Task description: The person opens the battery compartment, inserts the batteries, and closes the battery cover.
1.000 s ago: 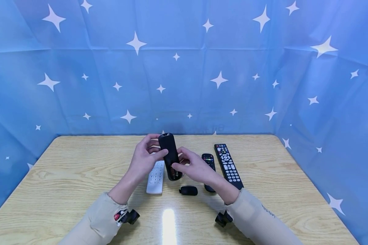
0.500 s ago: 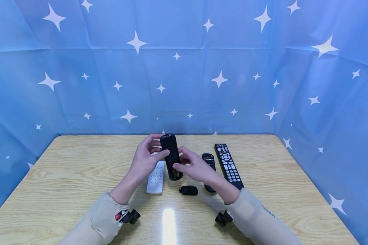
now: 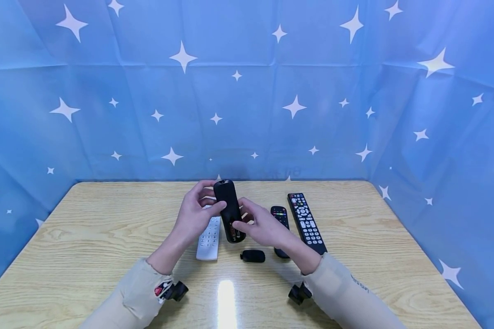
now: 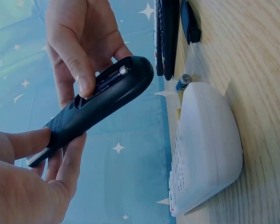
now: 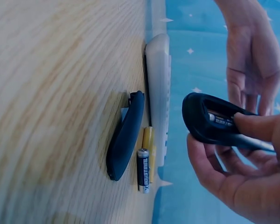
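Note:
A black remote control [image 3: 228,205] is held up off the table, tilted, its back toward the head camera. My left hand [image 3: 194,211] grips the far end, thumb on the back and fingers behind. At the near end, my right hand [image 3: 263,225] holds the remote, fingers beneath and thumb pressed at the uncovered battery compartment. A battery [image 4: 114,80] shows inside, partly hidden by that thumb. The black battery cover [image 3: 253,256] lies on the table below. In the right wrist view, a dark battery [image 5: 143,170] and yellow batteries [image 5: 148,137] lie beyond the cover.
A white remote [image 3: 207,242] lies under the left hand's side. To the right are a small black remote [image 3: 280,214], partly behind the right wrist, and a longer black remote [image 3: 306,217]. A blue star-patterned curtain [image 3: 247,114] borders the wooden table [image 3: 107,237].
The black remote and both hands shift slightly right, then slightly back left. Both grips stay the same, and the things on the table have not moved.

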### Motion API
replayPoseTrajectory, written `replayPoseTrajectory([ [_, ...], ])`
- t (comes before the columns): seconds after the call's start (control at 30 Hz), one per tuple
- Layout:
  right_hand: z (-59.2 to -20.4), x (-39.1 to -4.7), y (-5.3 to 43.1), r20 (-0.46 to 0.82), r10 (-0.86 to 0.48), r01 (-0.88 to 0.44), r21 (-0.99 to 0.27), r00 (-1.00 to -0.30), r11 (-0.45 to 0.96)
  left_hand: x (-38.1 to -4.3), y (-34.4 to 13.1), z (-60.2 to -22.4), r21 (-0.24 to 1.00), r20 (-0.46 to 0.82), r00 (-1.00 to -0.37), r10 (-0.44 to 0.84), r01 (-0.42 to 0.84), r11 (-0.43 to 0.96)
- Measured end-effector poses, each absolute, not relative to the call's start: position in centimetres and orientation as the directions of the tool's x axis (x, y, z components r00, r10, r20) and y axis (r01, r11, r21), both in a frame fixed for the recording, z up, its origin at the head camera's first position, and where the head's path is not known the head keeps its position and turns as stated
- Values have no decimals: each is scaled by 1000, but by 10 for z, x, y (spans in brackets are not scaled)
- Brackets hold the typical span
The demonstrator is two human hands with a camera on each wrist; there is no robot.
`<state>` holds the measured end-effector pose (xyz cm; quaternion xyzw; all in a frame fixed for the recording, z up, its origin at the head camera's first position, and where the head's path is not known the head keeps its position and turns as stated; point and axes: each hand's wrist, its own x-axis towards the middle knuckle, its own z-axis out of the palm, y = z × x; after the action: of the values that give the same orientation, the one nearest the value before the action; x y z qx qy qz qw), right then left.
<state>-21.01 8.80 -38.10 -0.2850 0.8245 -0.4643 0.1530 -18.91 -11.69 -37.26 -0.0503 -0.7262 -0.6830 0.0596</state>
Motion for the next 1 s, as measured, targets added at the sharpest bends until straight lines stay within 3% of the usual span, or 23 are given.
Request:
replayPoseTrajectory([
  [1.0, -380, -216, 93, -25, -603, -347, -799, -797, 491, -194, -120, -372, 995, 93, -995, -41, 92, 41],
])
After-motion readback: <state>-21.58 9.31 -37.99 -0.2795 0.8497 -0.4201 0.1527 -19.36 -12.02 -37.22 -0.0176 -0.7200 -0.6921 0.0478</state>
